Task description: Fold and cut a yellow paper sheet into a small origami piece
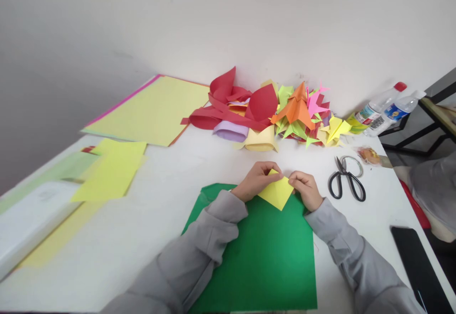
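Observation:
A small folded yellow paper (278, 193) is held up above a green sheet (263, 261), one corner pointing down toward me. My left hand (257, 181) pinches its upper left part, thumb lying along the top edge. At the right corner, the thumb and fingertips of my right hand (307, 190) are closed on the same paper. Part of its upper edge is hidden behind my fingers. Both wrists come out of grey sleeves.
Folded paper shapes, among them an orange one (295, 107), are heaped by the wall. Black-handled scissors (344, 181), a bottle (370, 112) and a phone (420, 266) lie on the right. Large paper sheets (153, 109) and yellow paper (114, 169) are at left. Someone sits at far right.

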`<move>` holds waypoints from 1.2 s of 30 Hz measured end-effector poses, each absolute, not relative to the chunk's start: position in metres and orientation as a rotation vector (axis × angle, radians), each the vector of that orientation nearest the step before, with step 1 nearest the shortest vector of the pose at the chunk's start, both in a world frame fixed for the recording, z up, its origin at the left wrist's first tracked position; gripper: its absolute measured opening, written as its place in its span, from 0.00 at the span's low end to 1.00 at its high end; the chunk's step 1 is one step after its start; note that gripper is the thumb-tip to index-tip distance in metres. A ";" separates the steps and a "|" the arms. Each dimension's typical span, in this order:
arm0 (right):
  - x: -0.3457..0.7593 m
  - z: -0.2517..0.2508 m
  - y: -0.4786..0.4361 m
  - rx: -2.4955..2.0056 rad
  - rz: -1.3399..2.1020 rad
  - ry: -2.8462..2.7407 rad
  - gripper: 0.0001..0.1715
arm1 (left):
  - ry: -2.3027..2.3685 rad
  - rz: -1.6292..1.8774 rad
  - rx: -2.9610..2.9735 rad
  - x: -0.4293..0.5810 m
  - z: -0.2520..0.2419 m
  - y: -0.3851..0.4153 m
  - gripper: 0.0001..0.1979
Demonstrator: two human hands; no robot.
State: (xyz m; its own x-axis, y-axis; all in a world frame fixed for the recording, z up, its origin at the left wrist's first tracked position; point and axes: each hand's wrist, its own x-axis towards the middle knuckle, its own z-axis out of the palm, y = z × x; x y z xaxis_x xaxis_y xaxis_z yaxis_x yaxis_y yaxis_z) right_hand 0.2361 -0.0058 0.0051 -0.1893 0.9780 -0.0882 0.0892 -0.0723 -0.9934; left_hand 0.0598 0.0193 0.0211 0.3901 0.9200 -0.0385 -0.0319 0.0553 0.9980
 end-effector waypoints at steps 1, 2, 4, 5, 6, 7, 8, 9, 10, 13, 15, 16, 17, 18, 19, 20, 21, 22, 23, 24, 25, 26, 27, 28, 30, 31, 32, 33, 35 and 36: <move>0.236 0.005 -0.006 -1.236 1.374 -1.354 0.10 | 0.905 0.903 1.288 0.060 0.022 0.019 0.10; 0.236 0.004 -0.005 -1.238 1.375 -1.331 0.09 | 0.906 0.910 1.263 0.060 0.022 0.019 0.11; 0.237 0.002 -0.005 -1.235 1.371 -1.282 0.09 | 0.917 0.922 1.199 0.061 0.022 0.019 0.11; 0.237 0.002 -0.005 -1.231 1.369 -1.260 0.09 | 0.925 0.928 1.167 0.061 0.022 0.019 0.11; 0.237 0.001 -0.004 -1.228 1.365 -1.239 0.09 | 0.933 0.933 1.142 0.061 0.022 0.019 0.12; 0.237 0.001 -0.004 -1.224 1.362 -1.222 0.09 | 0.937 0.937 1.123 0.061 0.022 0.019 0.12; 0.237 0.000 -0.003 -1.221 1.359 -1.206 0.09 | 0.939 0.941 1.104 0.061 0.022 0.019 0.12; 0.237 0.000 -0.003 -1.216 1.358 -1.187 0.09 | 0.937 0.943 1.079 0.061 0.022 0.019 0.12; 0.237 -0.001 -0.003 -1.209 1.357 -1.161 0.09 | 0.935 0.942 1.042 0.060 0.022 0.019 0.12; 0.237 -0.003 -0.001 -1.188 1.360 -1.069 0.08 | 0.925 0.931 0.911 0.060 0.021 0.020 0.11; 0.238 -0.005 -0.001 -1.179 1.366 -1.031 0.08 | 0.913 0.932 0.873 0.060 0.021 0.020 0.11; 0.238 -0.006 -0.001 -1.176 1.367 -1.022 0.08 | 0.907 0.937 0.868 0.060 0.020 0.021 0.11; 0.238 -0.006 -0.001 -1.176 1.368 -1.015 0.08 | 0.902 0.940 0.867 0.059 0.020 0.021 0.11; 0.238 -0.006 -0.001 -1.178 1.369 -1.011 0.08 | 0.898 0.942 0.867 0.059 0.019 0.021 0.11; 0.238 -0.006 -0.001 -1.179 1.370 -1.006 0.08 | 0.895 0.944 0.867 0.059 0.019 0.021 0.11; 0.238 -0.005 -0.001 -1.179 1.371 -1.001 0.08 | 0.890 0.947 0.867 0.059 0.018 0.021 0.11; 0.238 -0.005 -0.001 -1.175 1.375 -0.996 0.08 | 0.884 0.951 0.867 0.059 0.018 0.021 0.11; 0.238 -0.004 -0.001 -1.167 1.380 -0.993 0.08 | 0.878 0.958 0.866 0.059 0.018 0.021 0.11; 0.238 -0.004 -0.002 -1.158 1.386 -0.995 0.08 | 0.874 0.962 0.863 0.059 0.018 0.021 0.11; 0.238 -0.004 -0.002 -1.151 1.389 -1.001 0.09 | 0.874 0.966 0.861 0.059 0.018 0.021 0.11; 0.238 -0.004 -0.002 -1.148 1.390 -1.015 0.09 | 0.878 0.967 0.866 0.059 0.018 0.021 0.11; 0.238 -0.004 -0.002 -1.149 1.387 -1.035 0.09 | 0.885 0.968 0.884 0.059 0.018 0.021 0.12; 0.238 -0.004 -0.002 -1.152 1.382 -1.063 0.09 | 0.892 0.969 0.915 0.059 0.019 0.021 0.12; 0.239 -0.004 -0.003 -1.157 1.375 -1.094 0.09 | 0.897 0.967 0.956 0.059 0.020 0.021 0.13; 0.239 -0.003 -0.004 -1.173 1.366 -1.170 0.10 | 0.889 0.958 1.049 0.060 0.020 0.020 0.13; 0.238 -0.002 -0.004 -1.182 1.362 -1.210 0.11 | 0.879 0.951 1.094 0.060 0.021 0.020 0.13; 0.238 0.000 -0.004 -1.191 1.355 -1.251 0.13 | 0.869 0.944 1.135 0.060 0.021 0.020 0.13; 0.237 0.001 -0.005 -1.199 1.345 -1.290 0.14 | 0.859 0.938 1.180 0.060 0.021 0.020 0.13; 0.234 0.004 -0.005 -1.205 1.324 -1.359 0.16 | 0.853 0.927 1.278 0.060 0.019 0.021 0.14; 0.233 0.006 -0.006 -1.203 1.315 -1.386 0.16 | 0.855 0.919 1.322 0.060 0.018 0.021 0.14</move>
State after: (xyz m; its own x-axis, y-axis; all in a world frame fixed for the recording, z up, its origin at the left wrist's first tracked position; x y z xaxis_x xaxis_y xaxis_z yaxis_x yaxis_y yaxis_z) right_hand 0.2329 -0.0056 0.0056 -0.1699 0.9849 -0.0322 0.0840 -0.0181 -0.9963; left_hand 0.0597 0.0210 0.0185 0.4075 0.9132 0.0026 -0.0631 0.0253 0.9977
